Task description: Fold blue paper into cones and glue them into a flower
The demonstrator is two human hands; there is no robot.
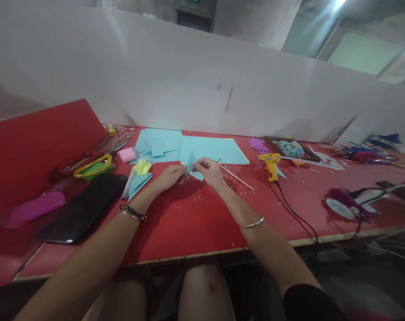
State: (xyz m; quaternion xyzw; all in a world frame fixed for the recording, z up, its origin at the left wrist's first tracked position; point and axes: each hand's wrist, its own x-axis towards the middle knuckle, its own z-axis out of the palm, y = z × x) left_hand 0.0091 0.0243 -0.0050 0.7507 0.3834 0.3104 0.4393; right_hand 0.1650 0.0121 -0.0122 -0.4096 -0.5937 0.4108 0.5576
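The small blue piece and the large sheets look like smooth, matt paper, and the slim stick like pale bare wood. The red worktop has a smooth finish with a soft sheen, its front edge rough and raw, while the glue gun appears to be hard, smooth plastic with a dull black cord, and the black device has a glossy, glass-like face. The bangle looks like polished metal, the sleeve matt cloth, and the partition smooth and matt, its material unclear.
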